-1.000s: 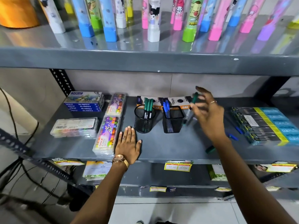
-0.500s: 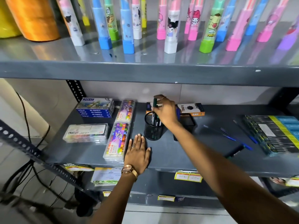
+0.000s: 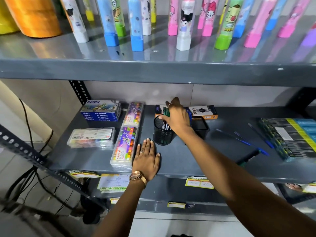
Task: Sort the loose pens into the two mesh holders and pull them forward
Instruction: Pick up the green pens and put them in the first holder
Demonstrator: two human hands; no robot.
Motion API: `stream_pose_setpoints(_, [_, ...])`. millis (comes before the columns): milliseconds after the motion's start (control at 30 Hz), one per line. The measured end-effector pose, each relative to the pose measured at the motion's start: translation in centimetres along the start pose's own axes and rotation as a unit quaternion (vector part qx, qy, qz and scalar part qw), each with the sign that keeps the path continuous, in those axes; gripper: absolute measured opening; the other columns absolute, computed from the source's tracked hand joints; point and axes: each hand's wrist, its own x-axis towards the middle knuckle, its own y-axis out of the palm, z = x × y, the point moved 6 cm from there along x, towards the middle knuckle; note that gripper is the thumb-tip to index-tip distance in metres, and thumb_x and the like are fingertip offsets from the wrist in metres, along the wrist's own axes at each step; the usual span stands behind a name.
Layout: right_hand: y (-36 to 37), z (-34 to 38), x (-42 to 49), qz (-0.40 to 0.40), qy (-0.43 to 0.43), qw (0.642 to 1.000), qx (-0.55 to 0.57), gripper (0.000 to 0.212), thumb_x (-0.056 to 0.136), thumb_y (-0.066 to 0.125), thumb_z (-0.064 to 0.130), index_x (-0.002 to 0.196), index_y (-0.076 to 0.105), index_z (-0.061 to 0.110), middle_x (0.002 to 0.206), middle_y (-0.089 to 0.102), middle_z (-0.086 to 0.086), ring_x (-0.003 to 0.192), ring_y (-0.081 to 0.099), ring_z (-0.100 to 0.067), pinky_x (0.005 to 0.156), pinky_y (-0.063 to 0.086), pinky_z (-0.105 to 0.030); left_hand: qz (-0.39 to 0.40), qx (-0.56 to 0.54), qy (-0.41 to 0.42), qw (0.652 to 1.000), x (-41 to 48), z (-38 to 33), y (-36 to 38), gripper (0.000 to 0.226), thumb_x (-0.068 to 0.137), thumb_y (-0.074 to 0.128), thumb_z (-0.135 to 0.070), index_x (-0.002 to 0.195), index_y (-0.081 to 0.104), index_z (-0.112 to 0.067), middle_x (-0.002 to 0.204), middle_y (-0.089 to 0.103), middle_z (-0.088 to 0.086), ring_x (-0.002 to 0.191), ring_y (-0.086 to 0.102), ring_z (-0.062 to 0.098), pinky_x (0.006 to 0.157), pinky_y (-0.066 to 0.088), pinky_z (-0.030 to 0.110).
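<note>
Head view: the round mesh holder (image 3: 162, 134) stands on the grey middle shelf (image 3: 179, 161) and serves as the landmark. The right hand (image 3: 177, 117) reaches over its rim, fingers spread loose and released above the green-capped pens (image 3: 166, 112) that stand inside it. Just right of the holder, mostly hidden behind that hand and wrist, is the square mesh holder (image 3: 200, 125), with blue pens (image 3: 189, 115) showing at its top. The left hand (image 3: 147, 159) lies flat, palm down and fingers open, on the shelf in front of the holder, gripping nothing. Well to the holder's right, loose blue pens (image 3: 246, 142) lie on the shelf, and a dark marker (image 3: 248, 157) lies near the shelf's front edge. To the holder's left sit oil pastel boxes (image 3: 124, 146). Behind it lies a pencil box (image 3: 203, 112).
</note>
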Motion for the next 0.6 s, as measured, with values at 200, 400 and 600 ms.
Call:
stream_pose_setpoints(200, [-3.3,-4.8,-4.4,-0.121,0.065,0.986,0.095,0.029,0.091,0.051,0.009,0.118,0.061,0.004,0.119,0.057,-0.019,0.105,0.060,-0.037,0.082,0.053,-0.046,-0.008,-0.001,0.005,1.000,0.0,-0.2,0.1,0.074,0.085,0.004,-0.046,0.143,0.019,-0.004,0.154,0.020,0.014,0.143,0.010,0.023,0.115,-0.005,0.036])
stream_pose_setpoints(400, [-2.1,-15.7,-11.6,-0.027,0.220,0.975,0.010,0.039,0.079,0.053,-0.010,0.104,0.071,0.014,0.120,0.063,-0.016,0.117,0.048,-0.041,0.101,0.040,-0.041,-0.002,0.009,0.004,1.000,0.1,-0.1,0.4,0.076,0.083,0.003,-0.047,0.143,0.020,-0.004,0.154,0.020,0.014,0.143,0.010,0.024,0.117,0.000,0.039])
stream_pose_setpoints(600, [-0.4,-20.8,-17.2,0.078,0.299,0.951,-0.003,0.042,0.078,0.054,-0.013,0.113,0.068,0.006,0.120,0.063,-0.026,0.113,0.056,-0.045,0.097,0.046,-0.045,0.005,0.018,0.001,1.000,0.1,-0.1,0.4,0.078,0.081,0.000,-0.046,0.144,0.019,-0.004,0.154,0.020,0.014,0.144,0.010,0.023,0.117,0.000,0.040])
